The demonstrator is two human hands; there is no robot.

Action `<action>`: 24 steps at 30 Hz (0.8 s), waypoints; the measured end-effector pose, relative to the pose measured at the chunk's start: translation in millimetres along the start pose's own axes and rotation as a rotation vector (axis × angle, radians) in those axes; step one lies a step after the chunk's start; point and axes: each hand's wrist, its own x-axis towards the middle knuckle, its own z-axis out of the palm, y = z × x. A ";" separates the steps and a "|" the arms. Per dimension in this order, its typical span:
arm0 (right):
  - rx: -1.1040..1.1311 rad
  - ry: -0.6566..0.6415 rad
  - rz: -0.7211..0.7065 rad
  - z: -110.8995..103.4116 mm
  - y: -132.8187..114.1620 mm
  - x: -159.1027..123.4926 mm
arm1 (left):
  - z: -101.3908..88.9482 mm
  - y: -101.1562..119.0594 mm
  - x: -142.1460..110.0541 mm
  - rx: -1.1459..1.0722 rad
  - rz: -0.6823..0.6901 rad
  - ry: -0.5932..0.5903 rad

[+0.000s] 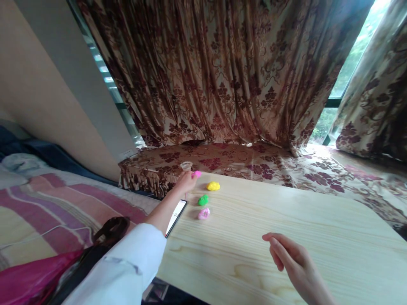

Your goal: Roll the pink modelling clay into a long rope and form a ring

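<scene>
My left hand [186,183] reaches to the far left corner of the table, its fingers closed on a bright pink lump of modelling clay [196,174]. A clear plastic cup [186,165] shows just behind that hand; whether they touch I cannot tell. Nearer to me, a yellow clay lump [213,186], a green clay lump [203,200] and a pale pink clay lump [204,213] lie in a rough row on the wood. Over the front right of the table is my right hand [291,258], fingers loosely bent and a little apart, holding nothing.
The pale wooden table [254,228] has a phone [176,217] at its left edge, partly behind my left forearm. A striped bed [63,203] and a magenta bag [38,271] are on the left. Beyond the table are a flower-patterned ledge [241,161] and curtains [216,76].
</scene>
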 end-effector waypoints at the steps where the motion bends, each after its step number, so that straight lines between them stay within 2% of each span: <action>1: 0.008 0.012 -0.001 0.3 0.7 0.1 | 5.1 -4.5 2.7 0.028 0.004 -0.028; 4: 0.009 0.045 0.000 -2.8 2.7 0.1 | 16.8 -12.0 2.8 0.064 0.023 -0.114; 7: -0.007 0.062 0.002 -8.0 5.0 0.5 | 20.6 -8.6 3.0 0.078 0.064 -0.141; 12: 0.011 0.065 0.003 -5.0 5.3 2.2 | 33.5 21.2 6.7 0.007 0.183 -0.212; 17: 0.034 0.083 -0.008 -3.3 5.5 1.1 | 41.1 53.1 -1.6 -0.186 0.195 -0.275; 20: 0.043 0.135 -0.038 -8.8 10.0 3.0 | 36.2 76.4 -30.1 -0.382 0.215 -0.293; 22: 0.054 0.168 -0.046 -11.3 12.8 6.5 | 35.7 95.4 -64.0 -0.546 0.250 -0.336; 24: 0.062 0.190 -0.050 -11.9 14.0 10.2 | 39.9 113.0 -104.1 -0.707 0.270 -0.435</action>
